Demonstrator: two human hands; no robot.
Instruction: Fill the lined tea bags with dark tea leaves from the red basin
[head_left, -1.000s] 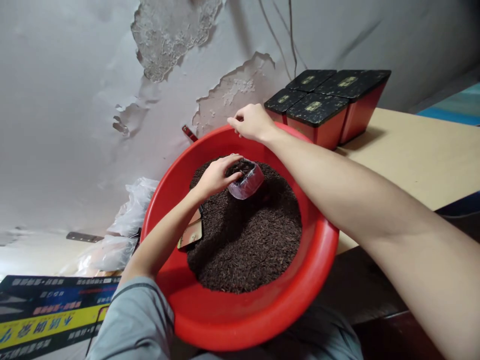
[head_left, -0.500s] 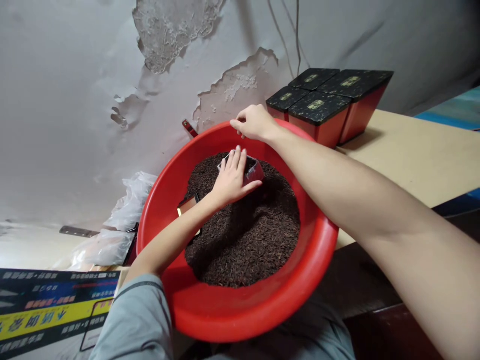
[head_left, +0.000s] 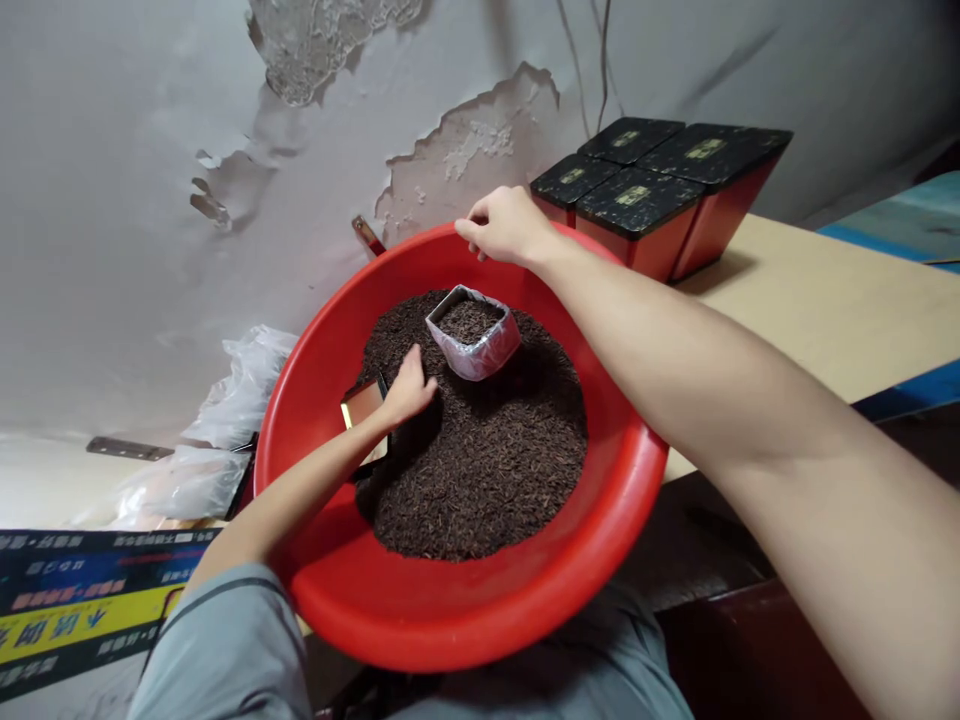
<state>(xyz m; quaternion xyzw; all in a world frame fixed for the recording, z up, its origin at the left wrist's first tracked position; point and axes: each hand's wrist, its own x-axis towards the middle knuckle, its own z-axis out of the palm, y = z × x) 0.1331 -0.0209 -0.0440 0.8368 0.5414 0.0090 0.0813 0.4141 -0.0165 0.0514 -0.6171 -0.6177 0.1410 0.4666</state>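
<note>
A wide red basin is tilted before me, holding a heap of loose dark bits that look like tea leaves. Set in the heap is a small open-topped box wrapped in clear plastic, filled with the same leaves. My left hand is open just left of the box, low over the leaves, thumb apart from the fingers, holding nothing. At the far rim my right hand has its fingers curled over the edge. Partly behind my left forearm, a dark-edged tin piece with a pale inside leans in the basin.
Several red tins with black lids stand together on the tan tabletop at right. Clear plastic bags lie to the left, near a printed box. A peeling wall rises behind the basin.
My left hand has come off the small box and moved left and down, uncovering its filled top. My right hand stays at the basin's rim.
</note>
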